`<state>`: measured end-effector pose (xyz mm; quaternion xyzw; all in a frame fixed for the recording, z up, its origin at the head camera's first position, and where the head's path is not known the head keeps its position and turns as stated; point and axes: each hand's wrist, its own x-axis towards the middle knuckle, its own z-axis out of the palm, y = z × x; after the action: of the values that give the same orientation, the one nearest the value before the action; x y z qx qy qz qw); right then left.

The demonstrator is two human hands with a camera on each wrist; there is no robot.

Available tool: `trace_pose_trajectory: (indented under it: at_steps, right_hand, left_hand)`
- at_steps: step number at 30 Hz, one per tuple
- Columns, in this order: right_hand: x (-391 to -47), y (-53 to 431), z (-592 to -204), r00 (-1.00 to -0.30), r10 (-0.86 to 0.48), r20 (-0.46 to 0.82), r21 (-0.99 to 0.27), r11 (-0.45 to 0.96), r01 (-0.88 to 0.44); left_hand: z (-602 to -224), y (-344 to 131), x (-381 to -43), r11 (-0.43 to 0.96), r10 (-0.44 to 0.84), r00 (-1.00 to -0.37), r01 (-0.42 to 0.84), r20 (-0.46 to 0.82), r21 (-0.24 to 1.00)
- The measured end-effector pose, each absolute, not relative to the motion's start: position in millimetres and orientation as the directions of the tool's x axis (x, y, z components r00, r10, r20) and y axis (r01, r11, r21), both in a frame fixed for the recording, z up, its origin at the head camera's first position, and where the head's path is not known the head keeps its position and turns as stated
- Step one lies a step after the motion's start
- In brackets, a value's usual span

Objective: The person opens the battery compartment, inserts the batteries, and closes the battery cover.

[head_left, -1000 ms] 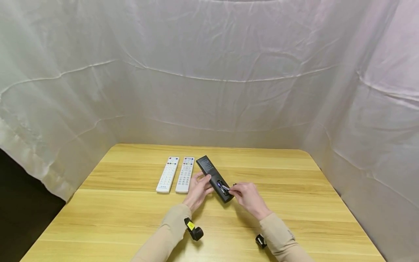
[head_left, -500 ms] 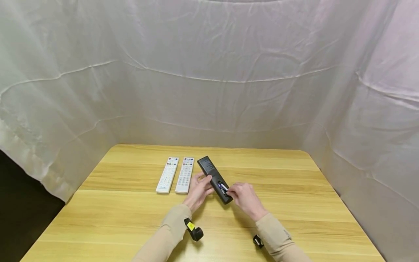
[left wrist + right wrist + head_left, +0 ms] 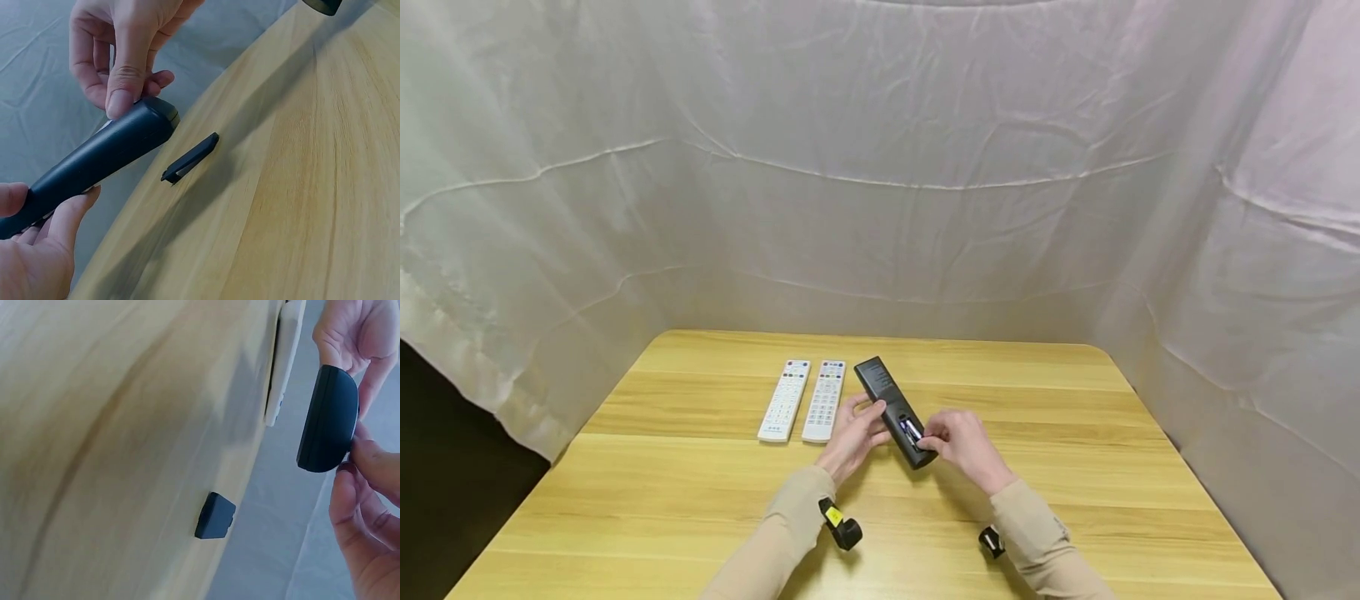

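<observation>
A black remote control (image 3: 880, 385), back side up, is tilted and held above the table by my left hand (image 3: 853, 437), with the thumb on one long edge and fingers beneath. Its battery compartment, near the lower end, is uncovered and has batteries (image 3: 912, 429) with purple wrapping and a silvery part in it. At that compartment my right hand (image 3: 964, 446) pinches a battery, thumb and fingertips close together and partly hiding it. Below the remote, a small black battery cover (image 3: 190, 157) lies on the table. The right wrist view shows this cover (image 3: 215, 515) too.
Two white remote controls (image 3: 784, 402) lie side by side, buttons up, left of my left hand. The wooden table (image 3: 685, 500) has a pale curtain (image 3: 887, 225) around its back and sides. Each sleeve carries a small black wrist camera (image 3: 841, 527).
The battery at my right fingertips stuck out at an angle a second ago and now lies flatter in the compartment. My right hand has shifted slightly; the left keeps its hold.
</observation>
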<state>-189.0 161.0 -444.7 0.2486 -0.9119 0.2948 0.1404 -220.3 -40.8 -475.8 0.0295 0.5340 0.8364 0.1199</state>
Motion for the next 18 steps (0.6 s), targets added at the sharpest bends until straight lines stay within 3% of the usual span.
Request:
trace_pose_trajectory:
  at_steps: [8,18]
  right_hand:
    - [-192.7,165.2,-448.7,-0.879,-0.344,0.33,-0.564,0.675,-0.475]
    - [-193.6,168.8,-443.8,-0.952,-0.269,0.147,-0.682,0.669,-0.295]
  left_hand:
    - [-475.0,-42.7,-220.2,-0.392,0.246,-0.967,-0.166,-0.071,0.905]
    - [-476.5,-42.7,-219.8,-0.39,0.265,-0.962,-0.168,-0.064,0.905]
